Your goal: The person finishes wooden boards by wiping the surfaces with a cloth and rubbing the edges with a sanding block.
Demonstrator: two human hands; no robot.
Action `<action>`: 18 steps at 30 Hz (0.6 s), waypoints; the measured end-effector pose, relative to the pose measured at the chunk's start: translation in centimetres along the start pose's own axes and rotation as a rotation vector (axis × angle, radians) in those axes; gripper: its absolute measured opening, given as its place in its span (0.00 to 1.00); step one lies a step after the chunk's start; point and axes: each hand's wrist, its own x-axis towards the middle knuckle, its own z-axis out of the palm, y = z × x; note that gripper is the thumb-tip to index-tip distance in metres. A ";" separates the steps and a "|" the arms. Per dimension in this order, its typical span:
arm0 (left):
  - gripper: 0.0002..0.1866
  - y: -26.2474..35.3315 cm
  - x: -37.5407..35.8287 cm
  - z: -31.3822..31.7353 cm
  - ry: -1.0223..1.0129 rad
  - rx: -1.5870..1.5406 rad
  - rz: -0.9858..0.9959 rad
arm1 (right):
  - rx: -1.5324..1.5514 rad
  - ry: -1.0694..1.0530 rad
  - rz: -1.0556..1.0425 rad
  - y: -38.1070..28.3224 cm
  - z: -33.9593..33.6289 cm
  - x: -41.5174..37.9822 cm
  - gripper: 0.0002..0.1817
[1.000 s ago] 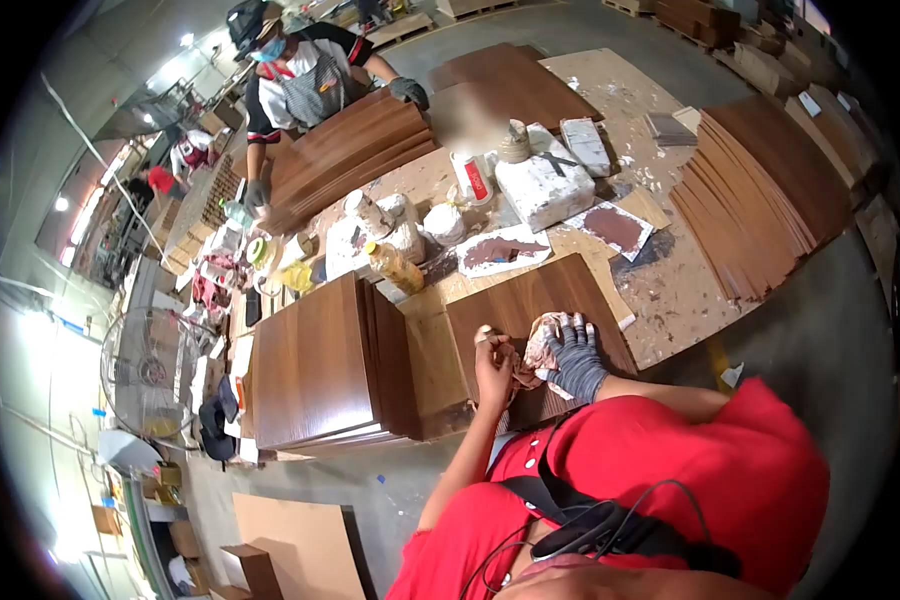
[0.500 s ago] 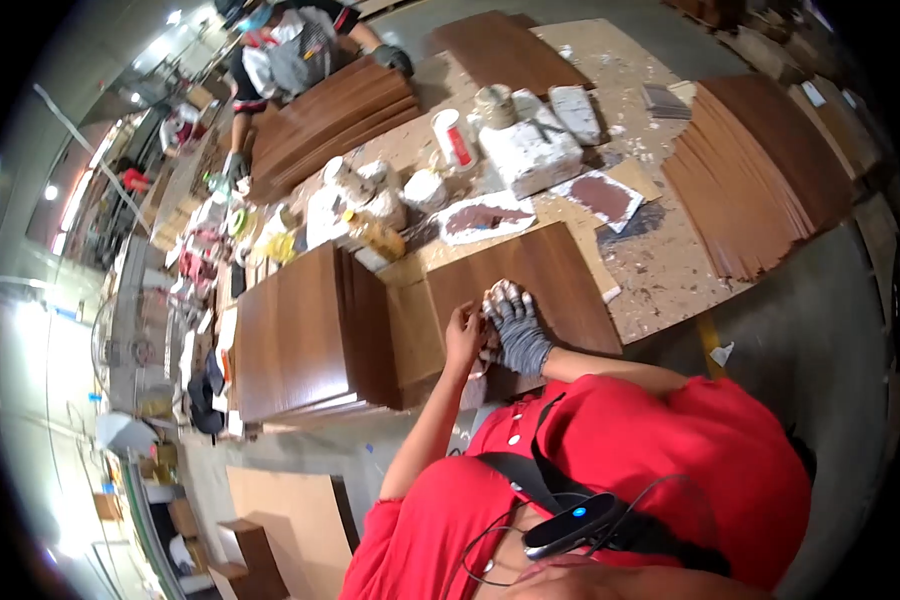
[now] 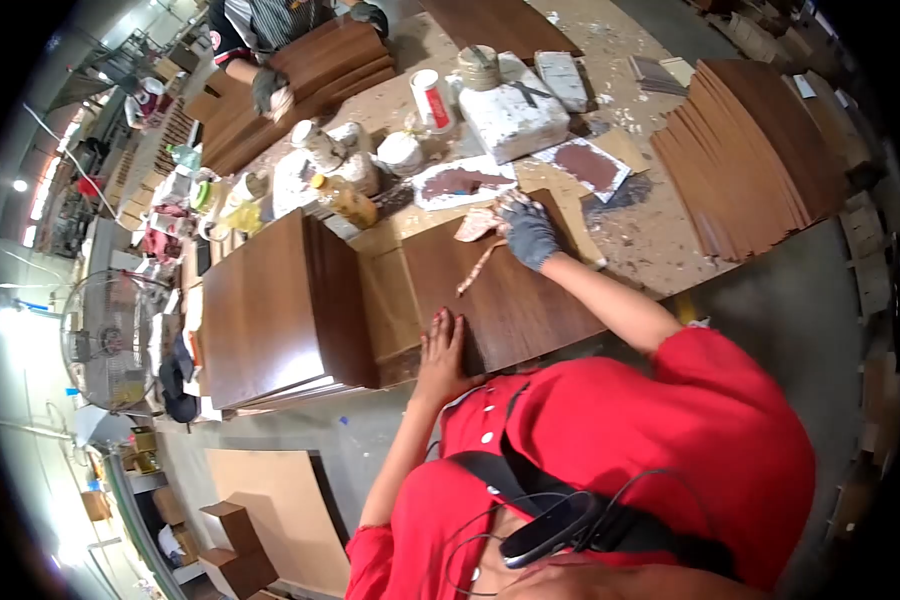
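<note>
A brown wood-grain panel (image 3: 520, 310) lies flat on the worktable in front of me. My right hand (image 3: 530, 236), in a grey glove with bare, whitened fingertips, grips a stained rag (image 3: 478, 224) against the panel's far part. A twisted strip of the rag trails toward me across the surface. My left hand (image 3: 443, 355) is bare and rests with fingers stretched out on the panel's near left edge. Left of it stands a stack of glossy brown panels (image 3: 260, 310). Just beyond the panel lies a white sheet smeared with brown paste (image 3: 460, 184).
Behind are a yellowish bottle (image 3: 344, 200), a red-and-white can (image 3: 432, 102), and a white-crusted block (image 3: 513, 115) bearing a jar (image 3: 479, 66). More panels (image 3: 740, 160) are stacked at right. Across the table, a co-worker's gloved hand (image 3: 268, 92) is over another stack.
My right hand has moved to the panel's far part, with the rag now showing. My left hand has come back from beside it to the near edge and spread flat. The view has shifted slightly.
</note>
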 end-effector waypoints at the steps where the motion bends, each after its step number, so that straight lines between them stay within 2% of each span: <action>1: 0.67 0.2 -0.5 0.0 -0.005 0.022 -0.014 | -0.010 0.011 -0.004 -0.7 0.4 0.8 0.26; 4: 0.66 0.4 -0.6 0.6 0.040 0.043 0.020 | 0.034 0.037 -0.132 -4.0 2.4 2.2 0.29; 5: 0.66 0.0 -0.7 0.7 0.047 0.065 0.018 | -0.064 -0.017 -0.189 -5.5 3.5 2.9 0.31; 7: 0.62 -0.2 -0.7 0.3 0.060 0.029 0.033 | 0.061 -0.075 -0.288 -9.1 3.9 3.6 0.33; 8: 0.60 -0.1 -0.6 0.0 0.037 0.097 0.039 | 0.064 -0.084 -0.304 -11.1 3.9 3.8 0.36; 9: 0.58 -0.9 -0.6 1.4 0.121 0.202 0.077 | 0.102 -0.055 -0.353 -12.5 4.3 4.1 0.34; 11: 0.53 0.3 -0.9 -0.1 0.061 -0.047 0.051 | 0.116 -0.122 -0.406 -14.2 5.6 4.5 0.33; 12: 0.47 0.5 -1.1 0.0 0.072 -0.101 0.047 | 0.022 -0.304 -0.472 -16.7 -0.3 3.7 0.32; 14: 0.44 -0.1 -1.9 1.3 0.074 -0.165 0.099 | -0.145 -0.274 -0.564 -17.2 1.2 0.5 0.31; 15: 0.42 -0.5 -2.6 1.8 0.083 -0.223 0.131 | -0.017 -0.064 -0.606 -16.2 3.0 -1.9 0.31; 17: 0.38 -0.9 -3.5 1.6 0.118 -0.169 0.160 | 0.145 -0.050 -0.743 -13.1 1.5 -5.8 0.30; 18: 0.37 -1.3 -4.4 1.0 0.028 -0.184 0.175 | 0.215 -0.046 -0.752 -11.6 -0.6 -6.7 0.28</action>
